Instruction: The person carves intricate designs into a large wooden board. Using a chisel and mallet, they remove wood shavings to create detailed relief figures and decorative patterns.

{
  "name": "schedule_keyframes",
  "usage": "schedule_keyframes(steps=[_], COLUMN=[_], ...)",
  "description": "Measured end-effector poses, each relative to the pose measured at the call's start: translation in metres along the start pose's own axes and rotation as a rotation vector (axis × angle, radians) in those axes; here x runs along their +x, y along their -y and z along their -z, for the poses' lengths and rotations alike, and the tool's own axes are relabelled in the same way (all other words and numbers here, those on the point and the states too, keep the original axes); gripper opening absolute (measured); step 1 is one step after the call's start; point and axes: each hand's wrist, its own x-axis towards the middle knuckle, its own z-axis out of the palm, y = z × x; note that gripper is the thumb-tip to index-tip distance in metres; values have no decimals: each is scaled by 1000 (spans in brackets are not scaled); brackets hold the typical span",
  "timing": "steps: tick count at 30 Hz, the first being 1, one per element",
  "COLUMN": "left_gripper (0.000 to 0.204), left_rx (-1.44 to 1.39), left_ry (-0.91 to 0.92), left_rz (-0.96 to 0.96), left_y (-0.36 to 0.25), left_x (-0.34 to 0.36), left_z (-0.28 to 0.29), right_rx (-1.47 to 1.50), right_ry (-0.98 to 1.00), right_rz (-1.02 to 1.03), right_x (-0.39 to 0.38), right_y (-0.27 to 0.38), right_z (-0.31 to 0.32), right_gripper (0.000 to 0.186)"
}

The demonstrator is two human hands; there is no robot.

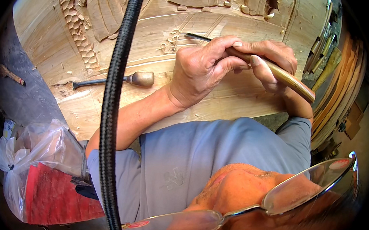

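Note:
Both hands grip a long wood-carving gouge (291, 79) with a polished wooden handle. My left hand (200, 67) is closed round its front part, near where the dark metal blade begins. My right hand (270, 60) wraps the handle farther back, and the butt sticks out to the lower right. The blade tip reaches left onto a pale carved wooden panel (145, 36), beside thin curled shavings (171, 41). Thin lines are marked on the wood there. Left of my left forearm, a second chisel (141, 79) with a bulbous wooden handle lies on the panel.
A black braided cable (113, 90) crosses in front of the view. More carving tools (323, 47) lie along the right side. Carved relief and wood chips cover the panel's far part. At lower left are a clear plastic bag (45, 142) and a red object (59, 196).

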Motion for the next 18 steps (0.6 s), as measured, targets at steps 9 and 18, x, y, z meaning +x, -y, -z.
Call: schedule_keyframes(steps=[9, 18], left_gripper=[30, 30], left_rx=[18, 36], left_ry=[-22, -62], left_rz=[44, 61], left_y=[0, 0], left_x=[-1, -1], left_z=[0, -1], right_rx=[-18, 22], right_ry=[29, 19], right_rz=[-62, -97], right_x=[1, 0], right_y=[3, -5], right_z=[-1, -7], right_gripper=[30, 28])
